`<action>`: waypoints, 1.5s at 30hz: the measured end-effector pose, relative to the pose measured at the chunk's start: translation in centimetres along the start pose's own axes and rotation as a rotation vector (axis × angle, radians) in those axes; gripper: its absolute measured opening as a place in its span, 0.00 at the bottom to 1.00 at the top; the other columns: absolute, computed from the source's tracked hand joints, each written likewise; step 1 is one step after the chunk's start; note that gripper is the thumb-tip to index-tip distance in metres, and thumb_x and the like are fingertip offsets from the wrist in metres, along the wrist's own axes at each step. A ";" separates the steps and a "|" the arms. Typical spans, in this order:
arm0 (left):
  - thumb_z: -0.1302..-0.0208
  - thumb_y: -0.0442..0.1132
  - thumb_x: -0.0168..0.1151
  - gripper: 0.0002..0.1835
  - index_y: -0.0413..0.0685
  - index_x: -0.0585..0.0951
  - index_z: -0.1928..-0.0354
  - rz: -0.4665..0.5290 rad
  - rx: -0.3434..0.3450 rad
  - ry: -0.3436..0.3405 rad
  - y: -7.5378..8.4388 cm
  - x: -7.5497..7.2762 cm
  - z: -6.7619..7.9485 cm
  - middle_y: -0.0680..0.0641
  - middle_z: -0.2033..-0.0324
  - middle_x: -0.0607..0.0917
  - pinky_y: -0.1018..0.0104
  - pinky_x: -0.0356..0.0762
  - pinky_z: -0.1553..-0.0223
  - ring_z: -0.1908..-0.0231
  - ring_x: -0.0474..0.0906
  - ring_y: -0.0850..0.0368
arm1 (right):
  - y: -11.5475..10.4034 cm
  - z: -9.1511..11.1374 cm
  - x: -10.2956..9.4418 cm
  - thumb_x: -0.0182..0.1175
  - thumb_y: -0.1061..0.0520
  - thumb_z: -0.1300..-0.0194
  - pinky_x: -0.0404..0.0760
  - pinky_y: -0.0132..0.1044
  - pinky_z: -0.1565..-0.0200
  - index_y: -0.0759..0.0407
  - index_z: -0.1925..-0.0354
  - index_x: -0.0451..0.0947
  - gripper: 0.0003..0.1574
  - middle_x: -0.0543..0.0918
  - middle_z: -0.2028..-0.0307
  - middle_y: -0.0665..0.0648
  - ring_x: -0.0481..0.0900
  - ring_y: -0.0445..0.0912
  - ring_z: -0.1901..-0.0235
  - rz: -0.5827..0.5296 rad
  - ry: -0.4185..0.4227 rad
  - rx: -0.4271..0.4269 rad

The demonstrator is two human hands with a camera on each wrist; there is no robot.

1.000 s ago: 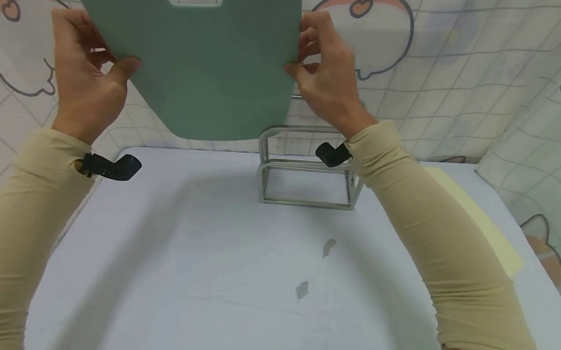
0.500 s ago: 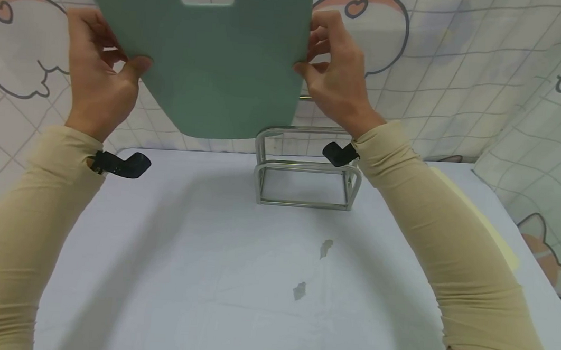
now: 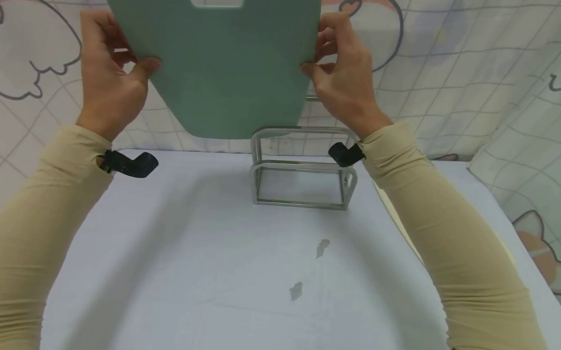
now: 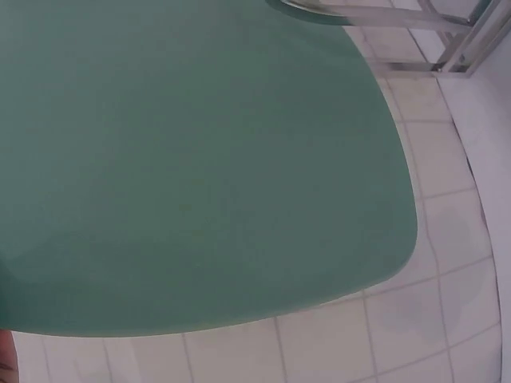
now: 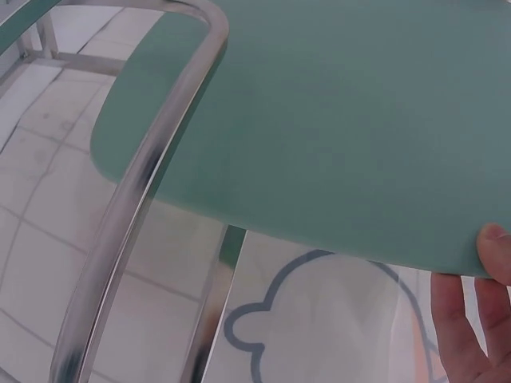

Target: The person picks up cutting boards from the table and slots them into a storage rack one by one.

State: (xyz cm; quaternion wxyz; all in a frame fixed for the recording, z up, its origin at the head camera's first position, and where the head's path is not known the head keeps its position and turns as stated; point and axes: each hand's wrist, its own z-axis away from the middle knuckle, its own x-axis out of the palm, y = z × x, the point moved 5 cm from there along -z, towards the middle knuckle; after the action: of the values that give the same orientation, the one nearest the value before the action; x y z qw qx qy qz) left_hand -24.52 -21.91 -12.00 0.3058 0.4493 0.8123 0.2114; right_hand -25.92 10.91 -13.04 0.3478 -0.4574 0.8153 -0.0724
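Observation:
A green cutting board with a cut-out handle hole is held up in the air, its top beyond the head view. My left hand pinches its left edge, thumb on the near face. On the right edge, my right hand grips likewise, thumb and fingers also showing in the right wrist view. A metal wire rack stands on the table below. The board's lower right corner lies behind the rack's top rail; in the right wrist view a second rail passes behind the board.
The rack stands near the back of a white-covered table with two grey patches. A pale yellow sheet lies partly under the right forearm. A patterned curtain closes off the back and sides.
Hands and cutting board have shifted slightly right across the head view, while rack and table have drifted slightly left. Both hands keep their grip.

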 end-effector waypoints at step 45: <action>0.33 0.23 0.61 0.21 0.52 0.69 0.46 0.027 -0.035 -0.106 0.1 4.2 0.8 0.66 0.56 0.69 0.73 0.74 0.50 0.51 0.74 0.68 | 2.5 1.9 -2.2 0.62 0.65 0.29 0.88 0.37 0.46 0.60 0.37 0.67 0.26 0.82 0.52 0.59 0.81 0.39 0.54 0.061 0.005 0.098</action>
State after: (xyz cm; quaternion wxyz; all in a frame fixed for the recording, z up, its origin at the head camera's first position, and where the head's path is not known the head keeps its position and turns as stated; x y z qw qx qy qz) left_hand -25.66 -18.16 -13.82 0.3535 0.4654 0.7850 0.2056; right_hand -25.69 14.45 -14.42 0.3698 -0.4145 0.8252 -0.1029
